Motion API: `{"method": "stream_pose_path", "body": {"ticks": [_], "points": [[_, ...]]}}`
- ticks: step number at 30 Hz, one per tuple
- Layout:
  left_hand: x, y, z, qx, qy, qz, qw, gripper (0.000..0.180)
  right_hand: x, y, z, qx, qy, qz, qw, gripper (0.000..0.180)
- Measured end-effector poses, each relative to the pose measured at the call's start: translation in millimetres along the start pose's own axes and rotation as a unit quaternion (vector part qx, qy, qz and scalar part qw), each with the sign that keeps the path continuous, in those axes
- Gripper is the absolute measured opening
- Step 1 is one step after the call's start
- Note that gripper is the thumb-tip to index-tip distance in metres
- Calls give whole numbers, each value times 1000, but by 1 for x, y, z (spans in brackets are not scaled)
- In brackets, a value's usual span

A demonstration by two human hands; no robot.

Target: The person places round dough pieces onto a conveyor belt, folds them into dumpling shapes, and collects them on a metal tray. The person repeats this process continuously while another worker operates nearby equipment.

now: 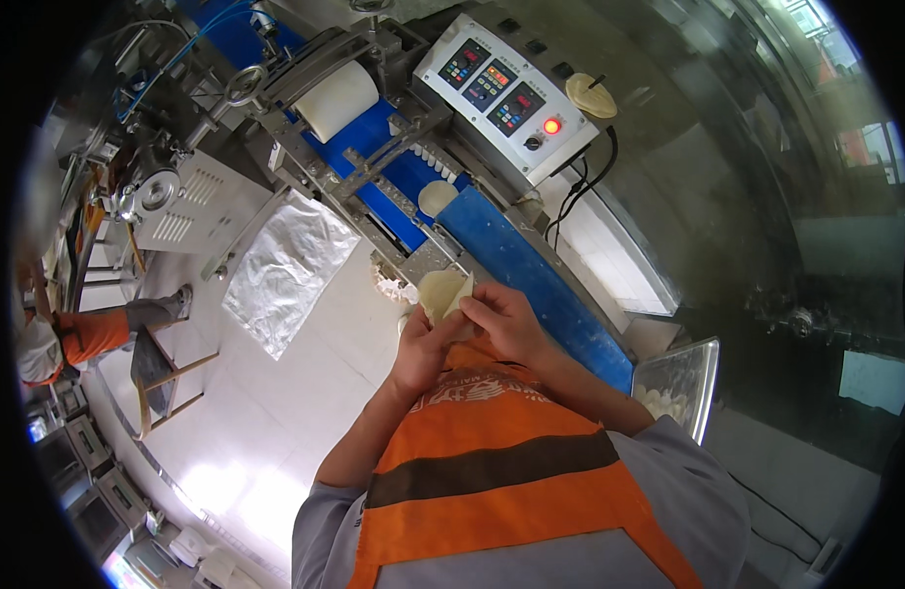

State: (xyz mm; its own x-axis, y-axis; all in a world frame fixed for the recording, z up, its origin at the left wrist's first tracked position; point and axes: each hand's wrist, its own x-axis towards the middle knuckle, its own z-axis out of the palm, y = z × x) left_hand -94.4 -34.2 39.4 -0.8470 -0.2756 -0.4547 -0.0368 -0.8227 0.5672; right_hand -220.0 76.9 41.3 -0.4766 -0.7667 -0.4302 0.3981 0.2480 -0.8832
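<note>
In front of my orange apron, both hands come together around a thin, pale dough wrapper (441, 294). My left hand (420, 350) grips its lower left side. My right hand (508, 320) pinches its right edge between thumb and fingers. The wrapper looks folded or layered on the right; whether it is one sheet or more I cannot tell. Just beyond it, a round dough wrapper (437, 198) lies at the end of the machine's blue belt (389, 215), against a long blue board (531, 280).
A control box (506, 98) with a lit red button stands beyond the belt. A wide dough roll (336, 101) sits over the machine. On the right is a clear-walled tray (709, 388) of pale pieces. A crinkled silver sheet (290, 270) hangs left; another person (84, 334) is far left.
</note>
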Motion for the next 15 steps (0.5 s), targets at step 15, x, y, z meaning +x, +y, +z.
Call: {"method": "stream_pose_path", "body": {"ticks": [15], "points": [[7, -4, -20, -104, 102, 110, 983, 35, 70, 18, -76, 210, 19, -136, 968, 44]]}}
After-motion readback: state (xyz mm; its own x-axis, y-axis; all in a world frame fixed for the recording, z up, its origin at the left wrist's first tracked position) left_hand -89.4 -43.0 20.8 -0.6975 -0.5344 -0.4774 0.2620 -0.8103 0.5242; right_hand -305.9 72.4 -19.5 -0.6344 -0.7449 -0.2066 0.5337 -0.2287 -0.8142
